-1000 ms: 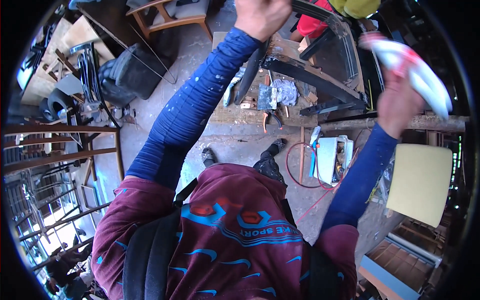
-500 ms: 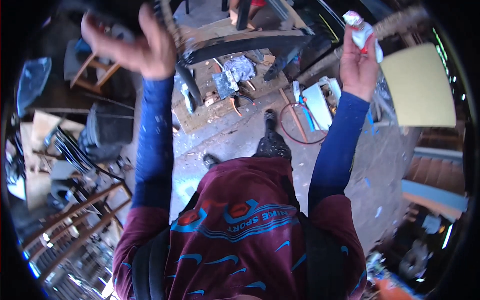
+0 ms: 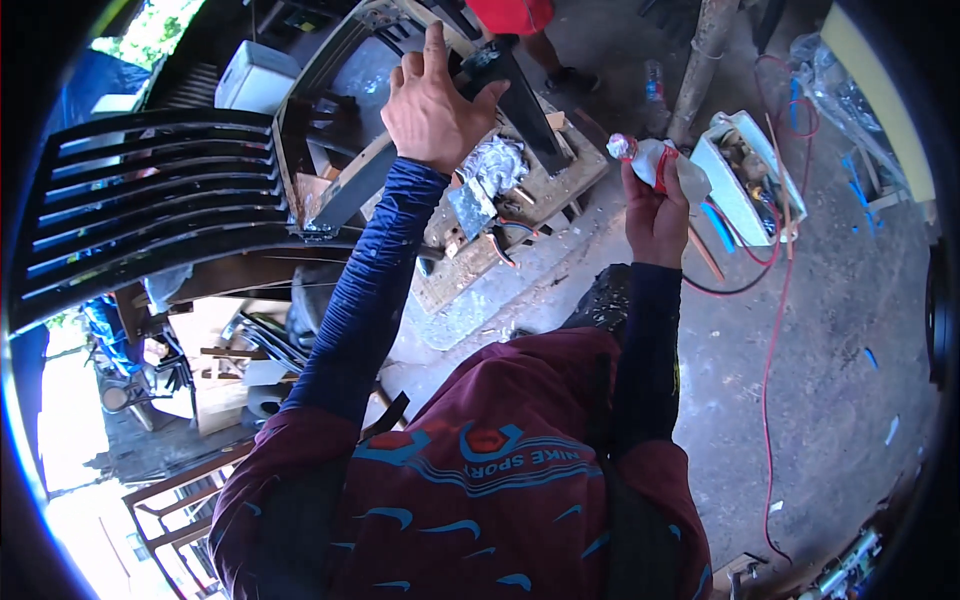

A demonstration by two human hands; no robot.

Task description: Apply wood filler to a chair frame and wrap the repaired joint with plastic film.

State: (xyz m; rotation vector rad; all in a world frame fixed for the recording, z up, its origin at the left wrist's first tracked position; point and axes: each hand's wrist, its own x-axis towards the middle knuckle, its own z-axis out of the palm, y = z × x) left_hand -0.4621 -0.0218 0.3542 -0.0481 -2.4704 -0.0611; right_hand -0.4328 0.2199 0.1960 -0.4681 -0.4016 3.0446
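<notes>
A soft white-and-red packet (image 3: pixel 650 160) is gripped between the thumb and fingers of the right hand (image 3: pixel 656 225), to the right of the desk (image 3: pixel 440 287); the left hand (image 3: pixel 435 112) is spread open over the dark wooden frame (image 3: pixel 532 125), and whether the wood is touched cannot be told. If the packet were squeezed too hard, its thin wrapping could be split; if pinched too loosely, it could be dropped. Should the frame be knocked, the flat-bladed scraper (image 3: pixel 470 212) and the pliers (image 3: pixel 503 252) might be jolted off the desk, and a foot could be caught by the red hose (image 3: pixel 768 400). Smooth, gently curved slats are seen in the chair back (image 3: pixel 165 122), while the rough desk boards are topped by a crumpled, greyish cloth (image 3: pixel 497 160).
</notes>
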